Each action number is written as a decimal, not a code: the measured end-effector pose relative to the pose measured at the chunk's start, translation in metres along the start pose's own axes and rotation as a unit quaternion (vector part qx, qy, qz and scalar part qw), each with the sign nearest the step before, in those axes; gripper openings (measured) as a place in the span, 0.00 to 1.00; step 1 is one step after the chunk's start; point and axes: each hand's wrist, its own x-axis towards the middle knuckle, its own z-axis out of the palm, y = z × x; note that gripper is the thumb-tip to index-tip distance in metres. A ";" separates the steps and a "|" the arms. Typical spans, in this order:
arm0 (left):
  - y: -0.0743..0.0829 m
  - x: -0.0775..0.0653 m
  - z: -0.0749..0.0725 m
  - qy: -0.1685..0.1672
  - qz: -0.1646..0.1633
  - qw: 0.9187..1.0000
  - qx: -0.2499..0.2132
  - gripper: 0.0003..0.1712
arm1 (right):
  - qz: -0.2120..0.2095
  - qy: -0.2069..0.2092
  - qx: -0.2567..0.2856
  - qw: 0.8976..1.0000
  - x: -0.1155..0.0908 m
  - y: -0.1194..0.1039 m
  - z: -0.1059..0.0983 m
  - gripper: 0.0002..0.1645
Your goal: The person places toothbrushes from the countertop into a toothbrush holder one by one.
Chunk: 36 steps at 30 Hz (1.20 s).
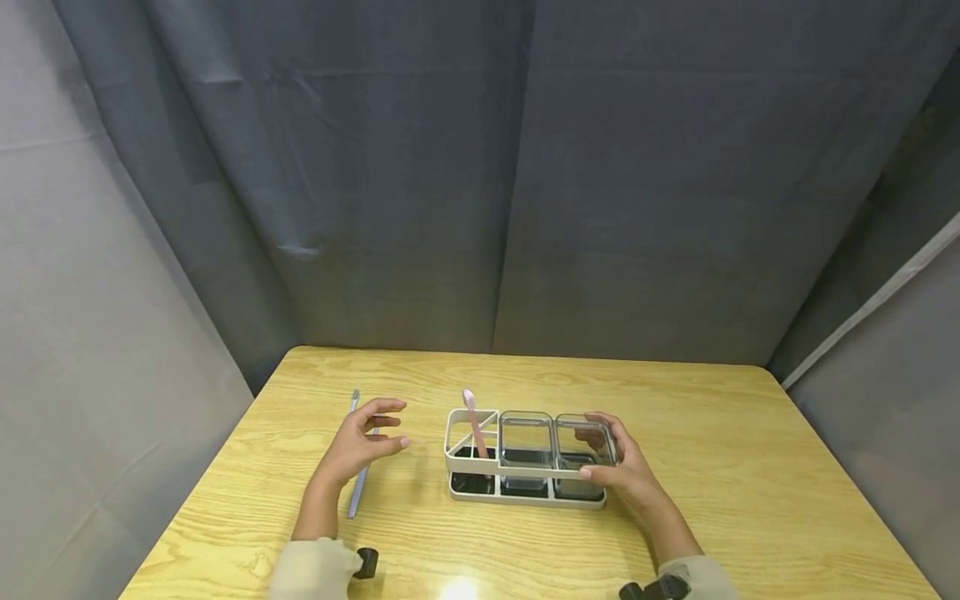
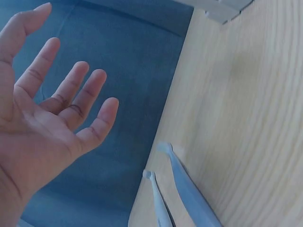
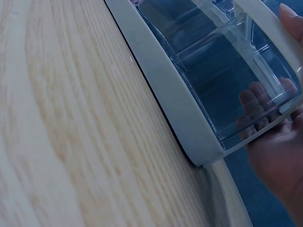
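A white toothbrush holder (image 1: 525, 498) stands on the table, with clear cups (image 1: 527, 442) in its middle and right compartments. A pink toothbrush (image 1: 477, 429) leans upright in its left, divided section. My right hand (image 1: 628, 471) grips the holder's right end, thumb on the front rail and fingers behind, seen through the clear wall in the right wrist view. My left hand (image 1: 363, 442) hovers left of the holder, palm facing it, fingers loosely bent and holding nothing. Below it lie a blue toothbrush (image 2: 189, 194) and a paler toothbrush (image 2: 161, 201), partly hidden by the hand in the head view.
The wooden table (image 1: 750, 500) reaches back to a dark grey curtain (image 1: 637, 208). A lighter curtain (image 1: 97, 333) hangs along the left side. The toothbrushes lie left of the holder, apart from it.
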 end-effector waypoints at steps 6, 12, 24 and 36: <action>-0.008 -0.005 -0.007 0.003 -0.017 1.000 -0.006 0.28 | -0.005 0.000 -0.014 1.000 -0.001 -0.002 0.001 0.47; -0.022 -0.006 -0.014 0.012 -0.024 1.000 -0.009 0.29 | -0.009 -0.008 -0.008 1.000 -0.001 -0.005 0.001 0.47; -0.066 -0.006 -0.028 0.037 -0.044 0.998 -0.017 0.28 | -0.008 -0.009 0.011 1.000 -0.001 -0.005 0.002 0.47; -0.086 -0.005 -0.036 0.056 -0.094 0.994 -0.009 0.33 | 0.009 -0.001 0.013 1.000 -0.002 -0.004 0.002 0.48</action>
